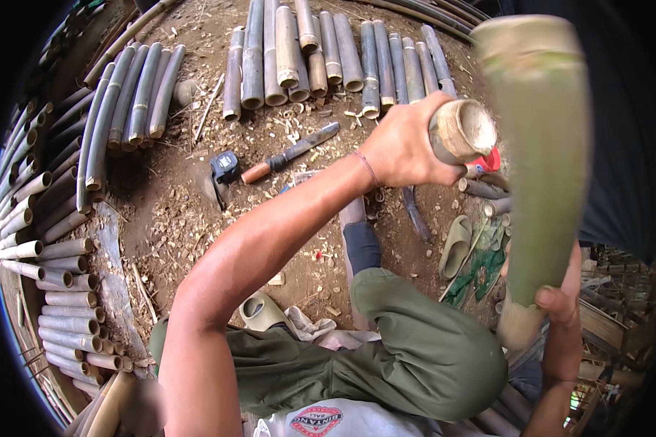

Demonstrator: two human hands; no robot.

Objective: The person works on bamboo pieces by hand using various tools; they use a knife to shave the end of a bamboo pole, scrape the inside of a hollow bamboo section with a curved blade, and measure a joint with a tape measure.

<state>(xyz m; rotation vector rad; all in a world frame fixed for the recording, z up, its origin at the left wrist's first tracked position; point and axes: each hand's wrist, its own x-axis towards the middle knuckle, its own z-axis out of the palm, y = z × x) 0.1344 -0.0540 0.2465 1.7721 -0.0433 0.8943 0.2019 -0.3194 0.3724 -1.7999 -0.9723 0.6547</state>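
Note:
My left hand (415, 142) reaches out ahead with its fingers wrapped round a bamboo piece (465, 131). That piece points its pale, roughly cut end toward me, and its far part is hidden behind the hand. On the right, my right hand (563, 295) grips the lower end of a thick green bamboo section (543, 175). This section stands nearly upright close to my view, slightly blurred, with a pale band at its top. The two bamboo pieces are held side by side. Part of my right hand is hidden behind the green section.
On the chip-strewn ground lie a wooden-handled long knife (291, 153) and a tape measure (225, 167). Cut bamboo lies in rows ahead (288, 51), and more is stacked at left (69, 320). Sandals (455, 247) and green netting (481, 269) lie near my bent legs (423, 342).

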